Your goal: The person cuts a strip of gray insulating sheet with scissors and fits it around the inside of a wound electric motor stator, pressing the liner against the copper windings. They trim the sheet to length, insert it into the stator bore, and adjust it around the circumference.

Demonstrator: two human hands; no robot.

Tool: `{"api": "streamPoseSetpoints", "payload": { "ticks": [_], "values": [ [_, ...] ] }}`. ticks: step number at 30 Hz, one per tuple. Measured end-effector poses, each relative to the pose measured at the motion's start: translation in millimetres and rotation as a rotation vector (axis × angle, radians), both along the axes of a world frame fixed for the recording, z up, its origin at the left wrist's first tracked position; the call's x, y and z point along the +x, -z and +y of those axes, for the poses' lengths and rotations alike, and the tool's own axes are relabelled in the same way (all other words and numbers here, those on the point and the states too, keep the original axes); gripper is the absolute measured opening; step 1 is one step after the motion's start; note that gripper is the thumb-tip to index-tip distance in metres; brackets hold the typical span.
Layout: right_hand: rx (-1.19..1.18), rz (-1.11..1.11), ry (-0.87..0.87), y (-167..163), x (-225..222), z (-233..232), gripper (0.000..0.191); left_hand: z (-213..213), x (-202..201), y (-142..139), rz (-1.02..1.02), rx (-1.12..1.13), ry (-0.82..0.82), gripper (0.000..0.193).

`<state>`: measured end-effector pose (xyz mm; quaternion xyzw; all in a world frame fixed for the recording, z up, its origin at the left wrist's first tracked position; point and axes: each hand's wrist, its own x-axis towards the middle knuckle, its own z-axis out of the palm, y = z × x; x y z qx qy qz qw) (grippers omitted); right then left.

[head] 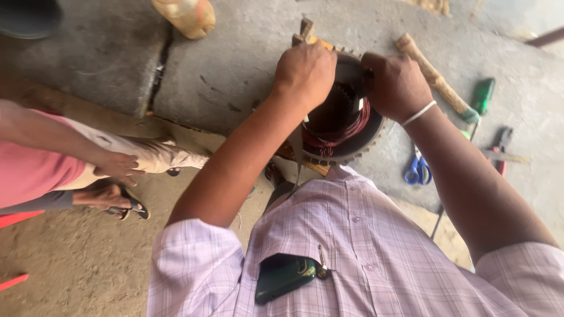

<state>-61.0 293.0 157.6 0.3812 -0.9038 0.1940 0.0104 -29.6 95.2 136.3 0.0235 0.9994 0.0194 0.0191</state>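
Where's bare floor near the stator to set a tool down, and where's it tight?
Free: concrete left of the motor stator, between the floor crack and the left hand; also the far right corner beyond the green screwdriver. Crowded: right of the right hand, where the wooden-handled tool, blue scissors and pliers lie close together.

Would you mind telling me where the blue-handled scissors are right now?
In the head view, the blue-handled scissors lie on the concrete floor right of the motor stator, just under the person's right hand and forearm.
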Motion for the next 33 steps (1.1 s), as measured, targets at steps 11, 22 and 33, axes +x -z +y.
{"api": "streamPoseSetpoints", "payload": {
  "ticks": [11, 22, 33],
  "values": [
    [0.068, 0.087, 0.104, 16, 8, -14, 0.012, 22, -33, -2, -0.227, 0.257, -0.156, 0.024],
    [0.137, 0.135, 0.097, 38, 13, -17, 0.012, 38, -44, 19, -0.075, 0.055, -0.128, 0.011],
    [0.239, 0.096, -0.028, 36, -33, -19, 0.01, 36, -72, 46, -0.101, 0.105, -0.121, 0.028]
  ]
}}
